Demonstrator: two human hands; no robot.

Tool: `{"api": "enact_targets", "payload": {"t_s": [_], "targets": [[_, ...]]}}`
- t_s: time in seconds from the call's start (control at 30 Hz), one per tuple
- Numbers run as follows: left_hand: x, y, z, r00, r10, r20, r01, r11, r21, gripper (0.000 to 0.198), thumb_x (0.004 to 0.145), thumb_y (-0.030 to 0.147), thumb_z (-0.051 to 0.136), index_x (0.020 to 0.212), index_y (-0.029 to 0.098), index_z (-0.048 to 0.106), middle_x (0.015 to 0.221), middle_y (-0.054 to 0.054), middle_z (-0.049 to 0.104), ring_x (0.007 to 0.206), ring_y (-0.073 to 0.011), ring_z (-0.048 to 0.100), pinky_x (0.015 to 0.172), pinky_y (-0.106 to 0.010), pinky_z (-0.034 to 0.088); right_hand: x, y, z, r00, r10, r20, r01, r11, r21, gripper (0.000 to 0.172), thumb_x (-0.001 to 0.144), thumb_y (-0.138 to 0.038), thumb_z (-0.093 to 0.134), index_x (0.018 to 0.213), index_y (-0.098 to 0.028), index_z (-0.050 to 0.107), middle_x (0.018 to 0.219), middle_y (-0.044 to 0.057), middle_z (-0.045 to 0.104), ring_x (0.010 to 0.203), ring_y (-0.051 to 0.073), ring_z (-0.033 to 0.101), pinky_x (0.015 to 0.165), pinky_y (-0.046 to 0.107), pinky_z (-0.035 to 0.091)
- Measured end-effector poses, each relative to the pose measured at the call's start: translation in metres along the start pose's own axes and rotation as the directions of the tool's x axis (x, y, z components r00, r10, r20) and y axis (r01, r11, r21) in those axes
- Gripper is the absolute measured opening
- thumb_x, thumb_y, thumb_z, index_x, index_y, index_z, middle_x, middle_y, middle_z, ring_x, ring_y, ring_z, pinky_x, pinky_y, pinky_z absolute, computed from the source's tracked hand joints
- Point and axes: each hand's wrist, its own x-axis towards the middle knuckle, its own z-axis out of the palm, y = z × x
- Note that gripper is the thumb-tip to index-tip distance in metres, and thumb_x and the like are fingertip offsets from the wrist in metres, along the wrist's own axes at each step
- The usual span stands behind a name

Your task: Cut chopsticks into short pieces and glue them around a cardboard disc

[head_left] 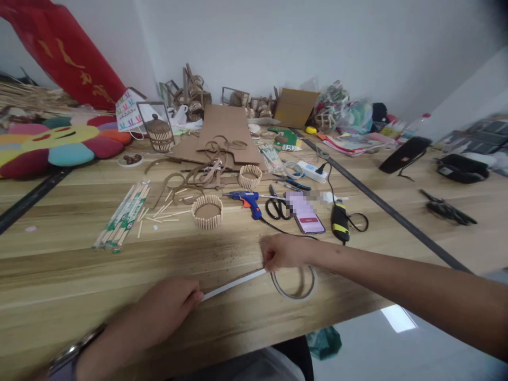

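Note:
Between my two hands a narrow white strip of tape (234, 284) is stretched taut above the wooden table. My left hand (178, 299) pinches its left end. At the other end my right hand (280, 254) is closed on the tape, and a thin tape roll (296, 297) hangs just below those fingers. Past my hands stand two rings of short wooden sticks, the nearer ring (207, 212) and the farther ring (250, 177). A blue hot glue gun (248, 201) lies to their right, beside black-handled scissors (278, 208).
A phone (305, 212) and a black-yellow tool (340, 222) lie right of the scissors. Packed wooden sticks (123, 217) rest at left, near loose sticks. Brown cardboard strips (214, 164) and a cardboard sheet (226, 127) lie behind. A power strip (312, 171) sits at centre right.

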Motion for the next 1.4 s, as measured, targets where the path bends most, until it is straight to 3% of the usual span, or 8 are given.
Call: {"api": "enact_targets", "payload": {"t_s": [0.43,0.67,0.8,0.9,0.97,1.13,1.3,1.4], "targets": [[-0.001,-0.001,0.002,0.999,0.031,0.007,-0.032,0.999,0.031,0.033,0.094,0.033,0.034,0.077,0.020,0.059,0.091,-0.008,0.072,0.087,-0.0251,0.064,0.074,-0.034,0.042,-0.005,-0.032,-0.004,0.997,0.071,0.015,-0.063,0.950,-0.307,0.031,0.074,-0.019,0.065,0.098,-0.008,0.079,0.102,0.014,0.077,0.088,0.024,0.069,0.055,0.024,0.036],[0.002,-0.013,0.016,0.983,0.080,-0.164,-0.053,0.985,0.162,0.033,0.094,0.028,0.038,0.082,0.021,0.067,0.089,-0.010,0.075,0.084,-0.0294,0.068,0.075,-0.040,0.048,-0.007,-0.037,-0.003,0.996,0.086,0.004,-0.079,0.930,-0.358,0.030,0.075,-0.020,0.066,0.101,-0.012,0.078,0.105,0.012,0.077,0.090,0.025,0.070,0.056,0.024,0.039],[0.015,-0.001,0.037,0.846,0.351,-0.402,-0.142,0.874,0.465,0.021,0.086,0.022,0.050,0.088,0.019,0.070,0.091,-0.013,0.073,0.091,-0.0341,0.067,0.081,-0.046,0.050,-0.007,-0.038,-0.003,0.997,0.073,0.000,-0.068,0.927,-0.368,0.031,0.076,-0.020,0.066,0.103,-0.013,0.077,0.105,0.012,0.077,0.089,0.024,0.070,0.059,0.024,0.042],[0.029,0.025,0.054,0.656,0.671,-0.345,-0.364,0.682,0.634,0.034,0.094,0.027,0.048,0.123,0.015,0.062,0.129,-0.013,0.067,0.122,-0.0312,0.059,0.099,-0.041,0.047,-0.007,-0.038,-0.002,0.999,0.055,0.001,-0.050,0.923,-0.382,0.032,0.075,-0.018,0.066,0.105,-0.010,0.077,0.105,0.014,0.077,0.090,0.024,0.070,0.060,0.024,0.041],[0.037,0.041,0.065,0.552,0.810,-0.198,-0.486,0.505,0.713,0.046,0.099,0.036,0.047,0.139,0.012,0.050,0.145,-0.014,0.056,0.136,-0.0276,0.050,0.111,-0.037,0.040,-0.007,-0.037,-0.002,0.999,0.040,-0.002,-0.038,0.923,-0.383,0.031,0.076,-0.018,0.066,0.104,-0.010,0.077,0.103,0.015,0.077,0.088,0.024,0.070,0.059,0.024,0.040],[0.042,0.047,0.077,0.648,0.745,-0.158,-0.491,0.568,0.661,0.049,0.098,0.039,0.051,0.140,0.012,0.050,0.145,-0.015,0.057,0.136,-0.0258,0.052,0.110,-0.034,0.043,-0.011,-0.025,0.001,0.999,0.000,-0.037,-0.012,0.948,-0.318,0.024,0.080,-0.020,0.066,0.097,-0.010,0.078,0.094,0.012,0.078,0.081,0.021,0.068,0.057,0.024,0.038],[0.024,0.018,0.059,0.732,0.649,-0.210,-0.485,0.711,0.509,0.048,0.092,0.006,0.045,0.138,0.021,0.051,0.133,-0.007,0.067,0.120,-0.0207,0.063,0.104,-0.031,0.049,-0.022,-0.008,0.005,0.991,-0.110,-0.082,0.088,0.969,-0.230,0.018,0.082,-0.015,0.062,0.092,-0.014,0.077,0.092,0.006,0.076,0.081,0.016,0.066,0.064,0.020,0.042],[0.013,-0.002,0.045,0.835,0.490,-0.251,-0.334,0.812,0.479,0.045,0.091,0.004,0.048,0.131,0.021,0.058,0.128,-0.007,0.069,0.113,-0.0239,0.065,0.099,-0.038,0.053,-0.032,0.002,0.006,0.960,-0.221,-0.170,0.194,0.967,-0.166,0.017,0.082,-0.010,0.060,0.089,-0.014,0.075,0.096,0.007,0.074,0.087,0.016,0.065,0.073,0.020,0.045]]}}
